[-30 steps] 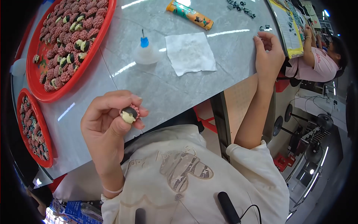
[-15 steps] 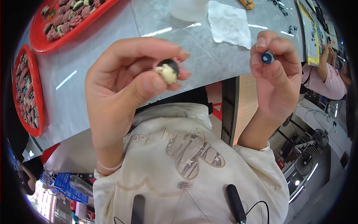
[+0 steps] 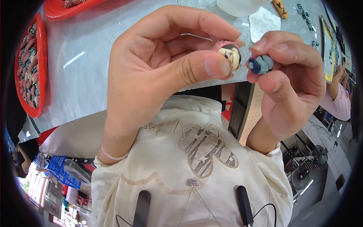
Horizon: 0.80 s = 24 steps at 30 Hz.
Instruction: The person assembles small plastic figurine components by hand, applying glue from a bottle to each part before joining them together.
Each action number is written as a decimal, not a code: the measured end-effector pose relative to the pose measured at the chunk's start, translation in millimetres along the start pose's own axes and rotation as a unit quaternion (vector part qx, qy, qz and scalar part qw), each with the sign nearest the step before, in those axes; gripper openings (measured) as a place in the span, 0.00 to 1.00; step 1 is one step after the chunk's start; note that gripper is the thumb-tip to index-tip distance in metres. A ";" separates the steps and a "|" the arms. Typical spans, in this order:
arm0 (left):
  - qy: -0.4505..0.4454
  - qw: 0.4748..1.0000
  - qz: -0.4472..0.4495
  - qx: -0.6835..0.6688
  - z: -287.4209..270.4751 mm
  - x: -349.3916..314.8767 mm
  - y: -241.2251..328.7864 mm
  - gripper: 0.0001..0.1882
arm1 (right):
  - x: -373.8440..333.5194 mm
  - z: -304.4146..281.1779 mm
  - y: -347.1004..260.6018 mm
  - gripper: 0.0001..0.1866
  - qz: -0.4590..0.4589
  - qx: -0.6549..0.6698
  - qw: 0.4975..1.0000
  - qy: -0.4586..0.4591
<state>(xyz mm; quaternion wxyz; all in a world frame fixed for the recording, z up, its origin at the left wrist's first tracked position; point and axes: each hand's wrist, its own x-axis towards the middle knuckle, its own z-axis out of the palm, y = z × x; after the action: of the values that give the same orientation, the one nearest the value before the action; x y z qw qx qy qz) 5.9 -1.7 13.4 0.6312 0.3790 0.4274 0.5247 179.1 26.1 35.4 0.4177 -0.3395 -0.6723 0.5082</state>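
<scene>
Between the thumb and fingers of my left hand [image 3: 145,70] is a small doll head [image 3: 234,56] with a cream face, dark hair and a pink ruffled part on top. My right hand [image 3: 297,81] pinches a tiny grey-blue doll body [image 3: 264,64] with a dark blue disc-shaped end. That end points left, toward the head. The two pieces are close together with a narrow gap between them, held up above the table's near edge.
A red tray [image 3: 43,83] of small pink, dark and cream pieces lies at the left; another red tray [image 3: 72,14] is at the far left. Farther back are a whitish container [image 3: 242,6], a white tissue [image 3: 264,25], an orange object [image 3: 280,9] and small dark-green pieces [image 3: 304,16]. Someone's pink sleeve [image 3: 342,102] shows at right.
My hands have come much closer together, the left moving right and up. The doll head now faces more to the right, and the body has turned so its grey side shows.
</scene>
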 end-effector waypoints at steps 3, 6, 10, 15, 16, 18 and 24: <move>-0.001 1.000 -0.002 -0.009 -1.2 -1.2 -0.3 0.23 | 2.1 3.6 3.0 0.15 -0.027 -0.039 0.999 0.013; -0.012 1.000 -0.008 -0.013 -1.3 0.1 0.7 0.22 | 2.2 1.8 15.4 0.15 -0.153 -0.109 0.982 -0.023; 0.001 1.000 0.000 -0.019 -1.1 -2.1 -1.2 0.20 | -2.9 9.2 17.9 0.12 -0.201 -0.147 0.968 0.031; -0.033 0.991 0.125 -0.017 -7.7 5.2 -19.7 0.15 | 0.5 35.8 -3.9 0.09 -0.076 -0.135 0.981 0.121; -0.031 0.992 0.125 -0.016 -9.2 5.5 -19.0 0.15 | 1.5 31.2 -1.0 0.09 -0.108 -0.152 0.977 0.100; -0.055 0.992 0.113 -0.002 -12.1 6.2 -17.4 0.15 | 4.1 19.5 7.7 0.09 -0.170 -0.186 0.966 0.058; -0.028 0.996 0.032 -0.081 -7.9 8.3 -10.3 0.18 | 2.7 25.0 16.6 0.08 -0.180 -0.145 0.971 0.067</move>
<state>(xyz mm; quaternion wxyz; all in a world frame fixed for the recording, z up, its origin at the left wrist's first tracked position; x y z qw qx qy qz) 2.7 5.0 -0.1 0.6547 0.3544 0.3532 0.5666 155.9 22.8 16.5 0.4929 -0.3032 -0.7591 0.2981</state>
